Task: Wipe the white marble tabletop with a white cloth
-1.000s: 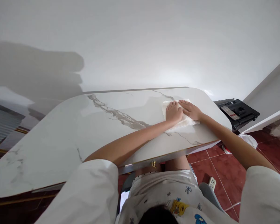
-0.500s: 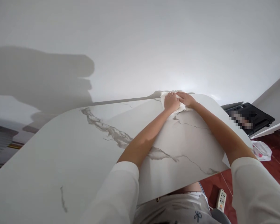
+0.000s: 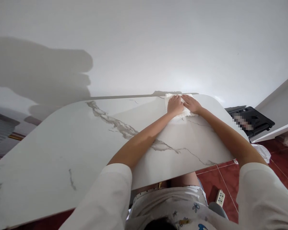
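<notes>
A white cloth (image 3: 169,97) lies bunched at the far edge of a white marble-look table (image 3: 86,137), close to the wall. My left hand (image 3: 175,104) rests on the cloth with its fingers curled over it. My right hand (image 3: 191,103) lies beside it, fingers flat on the same cloth. Both arms reach straight out across the tabletop in white short sleeves. Most of the cloth is hidden under the hands.
Grey veins run across the tabletop. Past the table's right end sits a black device (image 3: 252,119) by a white panel. On the red tiled floor (image 3: 230,182) lie a white power strip (image 3: 220,197) and a white plastic bag (image 3: 262,151).
Both hands have pushed the cloth from the middle right of the table out to its far edge, where it now stays. The view has shifted forward and then slightly back.
</notes>
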### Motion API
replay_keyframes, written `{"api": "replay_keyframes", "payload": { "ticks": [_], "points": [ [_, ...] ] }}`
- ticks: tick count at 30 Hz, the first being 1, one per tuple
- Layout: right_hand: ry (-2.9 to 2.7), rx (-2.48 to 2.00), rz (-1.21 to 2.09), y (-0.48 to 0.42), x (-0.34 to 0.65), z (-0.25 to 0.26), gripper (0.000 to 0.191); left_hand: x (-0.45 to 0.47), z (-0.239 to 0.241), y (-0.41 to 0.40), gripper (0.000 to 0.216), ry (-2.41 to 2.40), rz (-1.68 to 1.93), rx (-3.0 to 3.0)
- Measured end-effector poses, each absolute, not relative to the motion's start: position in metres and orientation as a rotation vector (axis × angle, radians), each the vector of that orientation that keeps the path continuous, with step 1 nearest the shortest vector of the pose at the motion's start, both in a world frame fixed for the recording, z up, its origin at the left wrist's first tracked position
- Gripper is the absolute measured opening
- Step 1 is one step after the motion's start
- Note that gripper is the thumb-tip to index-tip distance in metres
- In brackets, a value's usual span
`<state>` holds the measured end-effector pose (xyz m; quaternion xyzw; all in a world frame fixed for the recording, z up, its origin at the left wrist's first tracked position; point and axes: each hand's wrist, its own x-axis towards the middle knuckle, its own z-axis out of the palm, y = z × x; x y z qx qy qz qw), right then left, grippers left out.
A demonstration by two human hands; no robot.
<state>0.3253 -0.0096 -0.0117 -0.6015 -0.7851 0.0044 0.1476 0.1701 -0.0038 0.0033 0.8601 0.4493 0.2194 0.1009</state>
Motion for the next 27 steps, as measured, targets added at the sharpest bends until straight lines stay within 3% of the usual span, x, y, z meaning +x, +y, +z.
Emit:
{"api": "replay_keyframes", "payload": {
  "ticks": [17, 27],
  "points": [
    [-2.438, -1.527, 0.029, -0.206, 0.292, -0.007, 0.059, 0.126, 0.011, -0.196, 0.058, 1.344, 0.512, 2.344],
    [-2.408, -1.564, 0.099, -0.241, 0.359, -0.004, 0.066, 0.183, 0.020, -0.226, 0.062, 1.201, 0.467, 2.243]
  ]
}}
